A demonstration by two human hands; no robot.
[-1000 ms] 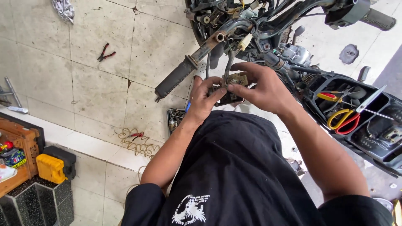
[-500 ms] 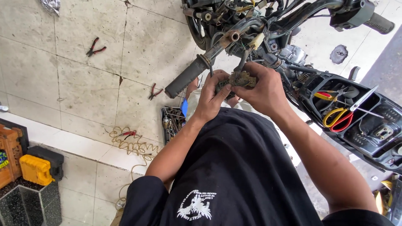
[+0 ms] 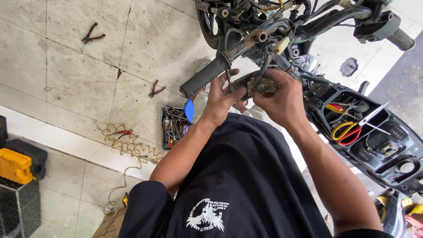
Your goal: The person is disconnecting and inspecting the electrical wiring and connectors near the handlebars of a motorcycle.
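We have both hands on a small, grimy brown metal switch housing that hangs just under the motorcycle's bare handlebar. Our left hand is closed around its left end, thumb up against the black rubber grip; our right hand clamps the right end, fingers curled over the top. The housing sits between the two hands, pressed close to the rusty steel handlebar tube, with thin cables running up from it.

The risk we see here is in those cables and the cream plastic connector just above: a hard twist or pull on the housing could strain or tear a wire. The part looks greasy, so it could also slip and drop onto the tiled floor, where any small screw would be hard to find.

As for containers, a shallow black parts tray lies on the floor to the left of our arm, holding mixed bits and small tools that we cannot tell apart. To the right, the scooter's open black plastic compartment holds yellow- and red-handled scissors. Farther left on the floor lie red-handled pliers and a coiled beige hose.
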